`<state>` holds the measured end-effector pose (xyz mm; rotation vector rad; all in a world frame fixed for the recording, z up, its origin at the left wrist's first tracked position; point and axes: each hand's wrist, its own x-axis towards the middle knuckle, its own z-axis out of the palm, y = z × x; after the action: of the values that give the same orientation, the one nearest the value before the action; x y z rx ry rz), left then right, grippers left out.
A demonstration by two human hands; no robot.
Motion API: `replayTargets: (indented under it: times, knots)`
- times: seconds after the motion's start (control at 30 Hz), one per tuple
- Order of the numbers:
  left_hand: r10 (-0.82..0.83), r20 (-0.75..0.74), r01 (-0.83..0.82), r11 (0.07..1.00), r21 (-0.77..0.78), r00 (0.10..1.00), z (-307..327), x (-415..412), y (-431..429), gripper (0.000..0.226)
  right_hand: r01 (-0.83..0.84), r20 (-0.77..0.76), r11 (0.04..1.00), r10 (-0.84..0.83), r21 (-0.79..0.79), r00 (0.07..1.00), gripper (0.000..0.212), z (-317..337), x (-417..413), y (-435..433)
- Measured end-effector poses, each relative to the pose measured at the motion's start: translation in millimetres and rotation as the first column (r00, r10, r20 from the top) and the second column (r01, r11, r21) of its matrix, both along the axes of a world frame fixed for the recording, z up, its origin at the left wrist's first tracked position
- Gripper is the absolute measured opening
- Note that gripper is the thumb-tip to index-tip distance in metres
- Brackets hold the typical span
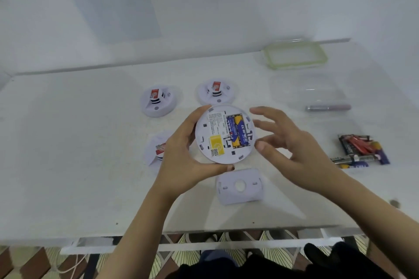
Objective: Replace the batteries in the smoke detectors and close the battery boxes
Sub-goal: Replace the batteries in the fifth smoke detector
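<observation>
1. The left hand (181,142) grips the detector (217,133) by its rim, back face up, over the middle of the tabletop (68,142). The thumb is on the near rim and the fingers curl over the far-left rim.
2. Two blue-and-yellow batteries (238,130) sit side by side in the open bay, so this unit looks loaded.
3. The right hand (292,149) is open, fingers spread, holding nothing. Its thumb tip is at the detector's right rim, touching or just shy, I cannot tell.
4. The cover (240,186) lies flat just nearer than the detector, toward the near edge, and is not yet on. Closing looks like the step in hand.
5. Two more detectors, one (158,101) and another (216,92), sit side by side toward the far edge. A third (156,147) is half hidden behind the left hand.
6. A pile of spare cells (360,150) lies by the right edge.
7. The cover could go on skewed, and forcing it would likely miss the catches or bend them.
8. Battery polarity can't be read from here, so a reversed cell would get sealed in unnoticed.
9. The detector is held by one hand only, and pressing the cover on off-centre could tip it out of that grip.
10. The spares are all jumbled together, so a used cell could easily go into the next unit.
</observation>
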<state>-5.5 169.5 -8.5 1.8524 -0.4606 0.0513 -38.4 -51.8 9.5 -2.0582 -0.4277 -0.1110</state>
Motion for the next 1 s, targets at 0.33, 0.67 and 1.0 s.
replayTargets:
  times: [0.33,0.67,1.0]
  knots:
    - [-0.041,0.031,0.041,0.999,0.024,0.999,-0.3,-4.6,-53.2,0.092,0.083,0.172,0.986,-0.057,-0.146,0.983,0.054,-6.1,-7.9,-38.3]
    - [-0.116,0.028,0.114,0.993,0.04,0.993,-9.6,-5.9,-80.9,0.097,0.168,0.012,0.982,-0.167,-0.091,0.986,0.031,2.3,-14.7,-62.9]
    - [-0.158,0.058,0.153,0.985,0.075,0.986,-7.0,-7.2,-95.6,0.097,0.169,-0.011,0.982,-0.171,-0.086,0.985,0.026,10.3,-17.8,-76.4]
